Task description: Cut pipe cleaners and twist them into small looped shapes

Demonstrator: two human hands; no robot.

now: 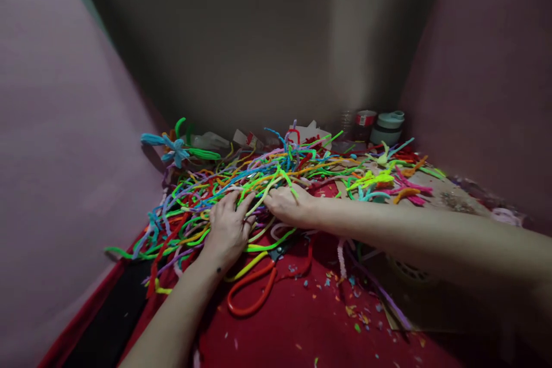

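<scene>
A tangled pile of many-coloured pipe cleaners [207, 195] covers the far part of the red cloth. My left hand [230, 223] lies over the pile's near edge, palm down, fingers apart and fingertips among the strands. Right beside it, my right hand [288, 205] is curled, its fingers closed in among the pipe cleaners; the fingertips are hidden. A pale green pipe cleaner [261, 200] runs between both hands, and bright green ends stick up over the right one. Scissors with red-orange handles [252, 293] lie just below my hands, blades partly under the strands.
A cardboard piece [452, 192] on the right bears bundled yellow and pink pipe cleaners. Behind stand a lidded jar [388, 126] and a red-labelled cup [365, 119]. Fuzz scraps litter the red cloth [310, 322]. Pale panels [56, 126] rise on both sides.
</scene>
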